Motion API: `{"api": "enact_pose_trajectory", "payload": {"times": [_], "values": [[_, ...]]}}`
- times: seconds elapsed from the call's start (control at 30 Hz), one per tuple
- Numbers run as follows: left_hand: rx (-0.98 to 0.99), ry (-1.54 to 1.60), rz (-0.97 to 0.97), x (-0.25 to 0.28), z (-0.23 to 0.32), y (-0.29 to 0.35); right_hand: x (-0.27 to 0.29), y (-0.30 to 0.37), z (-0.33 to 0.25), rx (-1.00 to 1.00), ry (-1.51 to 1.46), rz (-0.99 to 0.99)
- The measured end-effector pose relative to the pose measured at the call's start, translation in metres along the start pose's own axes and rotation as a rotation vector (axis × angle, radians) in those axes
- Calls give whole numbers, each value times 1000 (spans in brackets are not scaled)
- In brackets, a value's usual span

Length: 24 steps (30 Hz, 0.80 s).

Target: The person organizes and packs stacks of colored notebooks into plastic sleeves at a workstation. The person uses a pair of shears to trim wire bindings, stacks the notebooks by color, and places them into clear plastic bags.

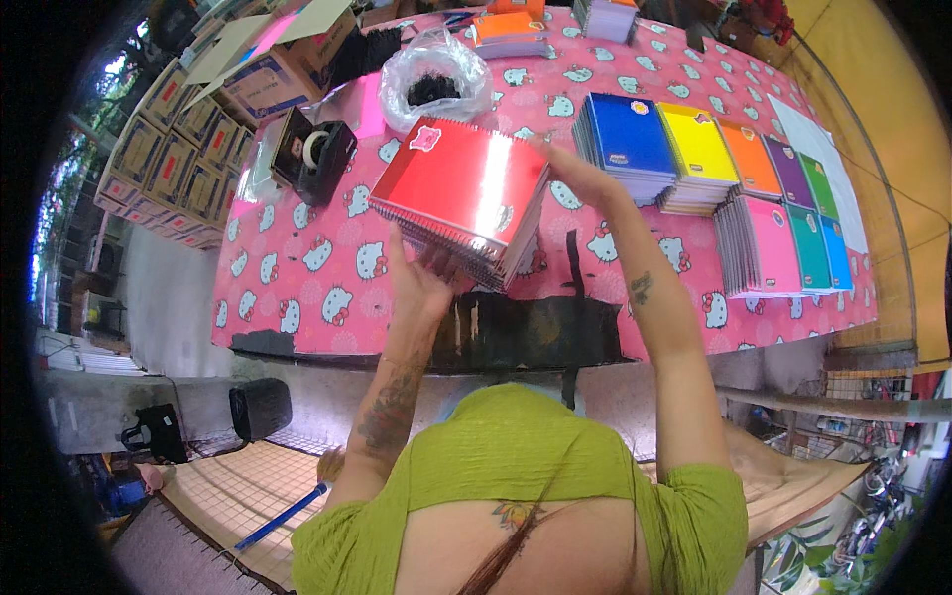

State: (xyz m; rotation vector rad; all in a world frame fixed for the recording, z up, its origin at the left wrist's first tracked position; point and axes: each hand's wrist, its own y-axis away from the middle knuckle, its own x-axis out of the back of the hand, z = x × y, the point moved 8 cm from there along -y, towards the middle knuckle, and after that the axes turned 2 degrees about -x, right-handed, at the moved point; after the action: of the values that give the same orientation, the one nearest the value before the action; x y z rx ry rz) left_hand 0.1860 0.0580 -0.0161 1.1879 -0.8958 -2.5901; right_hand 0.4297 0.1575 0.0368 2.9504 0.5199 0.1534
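Observation:
A thick stack of red spiral notebooks (451, 183) is between my two hands, tilted, over the near middle of the table. My left hand (423, 286) supports its near lower edge, with the fingers partly hidden underneath. Against the stack's right side presses my right hand (580, 178), its fingertips out of sight behind the far corner. To the right stand stacks of spiral notebooks in blue (627, 139), yellow (697, 144), orange (751, 161), purple (790, 178), green (820, 186), pink (760, 238), teal (808, 241) and light blue (838, 248).
A black tape dispenser (331, 177) sits at the left. Behind the red stack lies a clear plastic bag (397, 99) with black pieces inside. Farther back are orange notebooks (511, 35). Cardboard boxes (183, 149) are piled beyond the left edge of the pink patterned tablecloth (297, 288).

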Motion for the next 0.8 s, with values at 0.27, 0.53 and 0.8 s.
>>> {"api": "enact_pose_trajectory", "payload": {"times": [0.27,0.53,0.8], "values": [[-134,-83,-60,-13,11,14,-18,27,-29,-14,104,-64],[-250,-306,-199,-8,45,39,-92,76,10,147,92,107],[-114,-386,-247,10,13,71,-128,145,31,212,-324,397]]}}
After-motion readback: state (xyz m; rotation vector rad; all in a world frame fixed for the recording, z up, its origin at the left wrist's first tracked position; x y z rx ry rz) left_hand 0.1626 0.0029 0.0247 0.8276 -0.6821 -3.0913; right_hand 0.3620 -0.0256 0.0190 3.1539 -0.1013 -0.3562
